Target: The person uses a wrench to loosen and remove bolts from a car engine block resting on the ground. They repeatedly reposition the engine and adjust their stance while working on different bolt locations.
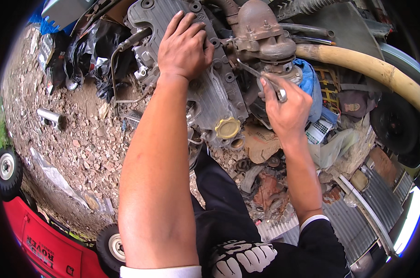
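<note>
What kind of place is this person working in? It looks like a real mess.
Probably an outdoor repair yard or scrap area. A grey engine sits on bare gravel ground, the right hand works a wrench at it, the left hand steadies it, and worn metal parts lie around.

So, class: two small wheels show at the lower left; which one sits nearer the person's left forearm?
The lower wheel, by the red machine, almost touches the left forearm; the other wheel sits at the picture's left edge.
</note>
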Motion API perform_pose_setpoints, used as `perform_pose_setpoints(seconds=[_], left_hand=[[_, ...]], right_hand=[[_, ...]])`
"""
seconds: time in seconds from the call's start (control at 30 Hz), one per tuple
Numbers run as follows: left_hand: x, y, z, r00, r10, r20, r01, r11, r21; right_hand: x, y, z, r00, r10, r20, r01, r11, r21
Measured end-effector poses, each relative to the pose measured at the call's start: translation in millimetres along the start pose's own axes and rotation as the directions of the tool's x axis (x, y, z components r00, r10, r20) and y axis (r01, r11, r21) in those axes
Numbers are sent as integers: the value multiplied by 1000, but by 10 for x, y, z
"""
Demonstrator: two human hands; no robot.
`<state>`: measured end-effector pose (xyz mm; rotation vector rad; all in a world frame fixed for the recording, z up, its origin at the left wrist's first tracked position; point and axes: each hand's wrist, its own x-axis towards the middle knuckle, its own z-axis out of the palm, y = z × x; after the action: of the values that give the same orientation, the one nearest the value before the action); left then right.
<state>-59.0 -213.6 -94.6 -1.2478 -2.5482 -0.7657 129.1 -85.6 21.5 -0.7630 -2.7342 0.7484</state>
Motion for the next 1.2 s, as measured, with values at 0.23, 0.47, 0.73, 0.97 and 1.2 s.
perform_pose_setpoints(seconds=[0.23,0.47,0.73,0.97,1.2], left_hand=[[15,44,-35,1000,11,-11,-11,1000,13],[15,16,-48,1000,22,-17,-21,1000,16],[9,-3,-19,1000,-9,-1,9,1000,-19],[4,15,4,1000,-19,12,19,999,-38],[-2,1,-56,1000,-17,14,17,1000,-25]], right_hand=[[375,-151,91,990,-87,114,101,988,-114],[777,-226,285,960,-239,145,272,920,-283],[-840,383,381,992,-63,-107,60,998,-22],[-1245,459,600,910,221,-350,-145,962,231],[-1129,456,259,864,123,-488,-29,980,195]])
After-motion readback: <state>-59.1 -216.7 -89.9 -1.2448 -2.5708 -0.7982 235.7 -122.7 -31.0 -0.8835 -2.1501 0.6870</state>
